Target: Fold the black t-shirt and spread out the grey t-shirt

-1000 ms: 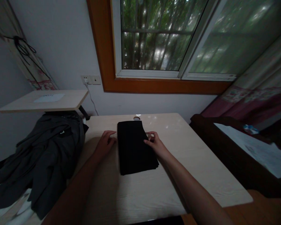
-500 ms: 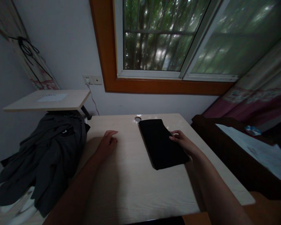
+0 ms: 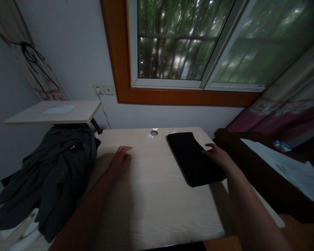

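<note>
A folded black garment point(image 3: 196, 162) lies on the right half of the pale wooden table point(image 3: 157, 205); what kind it is cannot be told. My right hand point(image 3: 217, 155) is at its right edge, the thumb resting on the cloth and the index finger raised a little apart from it. My other fingers there are partly hidden. My left hand point(image 3: 120, 158) rests on the left part of the tabletop, fingers loosely bent and apart, with nothing in them.
Dark grey clothes point(image 3: 57, 164) hang in a heap left of the table, below a small raised board point(image 3: 54, 111). A round cable hole point(image 3: 154, 133) sits near the back edge. To the right stands brown furniture with a pale sheet point(image 3: 282, 167) on it.
The black garment has slid to the right along with my right hand, whose index finger has lifted slightly. My left hand has stayed in place.
</note>
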A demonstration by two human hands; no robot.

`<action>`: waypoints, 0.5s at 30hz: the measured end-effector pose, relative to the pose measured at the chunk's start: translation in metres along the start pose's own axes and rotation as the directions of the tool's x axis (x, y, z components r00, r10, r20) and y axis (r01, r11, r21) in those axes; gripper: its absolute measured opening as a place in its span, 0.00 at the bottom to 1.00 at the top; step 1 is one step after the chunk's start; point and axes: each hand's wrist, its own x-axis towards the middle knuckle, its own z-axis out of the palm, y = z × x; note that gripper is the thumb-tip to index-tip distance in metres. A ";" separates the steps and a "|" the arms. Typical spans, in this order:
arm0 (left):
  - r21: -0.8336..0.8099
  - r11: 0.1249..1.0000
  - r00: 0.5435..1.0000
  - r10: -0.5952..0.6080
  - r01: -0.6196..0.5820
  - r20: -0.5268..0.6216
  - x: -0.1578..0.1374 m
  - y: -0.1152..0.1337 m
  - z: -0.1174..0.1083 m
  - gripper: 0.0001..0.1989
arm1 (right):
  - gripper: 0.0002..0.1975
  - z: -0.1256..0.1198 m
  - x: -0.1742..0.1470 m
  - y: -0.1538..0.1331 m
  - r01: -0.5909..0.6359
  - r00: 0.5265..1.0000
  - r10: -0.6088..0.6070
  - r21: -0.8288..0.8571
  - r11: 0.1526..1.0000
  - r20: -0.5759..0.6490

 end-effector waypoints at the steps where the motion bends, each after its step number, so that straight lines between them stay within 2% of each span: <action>1: 0.001 1.000 1.000 0.003 -0.003 0.003 0.000 0.000 0.000 0.17 | 0.25 0.003 0.000 -0.003 0.037 0.999 -0.039 -0.084 0.996 -0.026; 3: 0.007 1.000 1.000 0.011 -0.011 0.007 0.000 0.001 0.000 0.17 | 0.25 0.013 -0.004 -0.014 0.146 0.985 -0.164 -0.229 0.963 -0.061; 5: 0.021 1.000 1.000 0.013 -0.013 0.015 0.000 0.000 -0.001 0.17 | 0.25 0.031 -0.014 -0.029 0.283 0.952 -0.302 -0.245 0.927 -0.041; 7: 0.036 0.999 1.000 0.013 -0.014 0.020 -0.001 0.000 0.000 0.17 | 0.27 0.055 -0.030 -0.045 0.419 0.906 -0.423 -0.133 0.898 -0.003; 9: 0.047 0.999 1.000 0.015 -0.016 0.023 0.000 -0.001 0.000 0.17 | 0.30 0.087 -0.049 -0.058 0.502 0.863 -0.503 0.038 0.864 0.037; 12: 0.061 0.998 0.999 0.029 -0.030 0.027 0.000 0.000 0.000 0.17 | 0.32 0.138 -0.075 -0.071 0.432 0.863 -0.485 0.296 0.852 0.138; 15: 0.069 0.997 0.999 0.031 -0.033 0.033 0.000 0.001 0.000 0.16 | 0.34 0.181 -0.088 -0.079 0.344 0.873 -0.440 0.376 0.861 0.210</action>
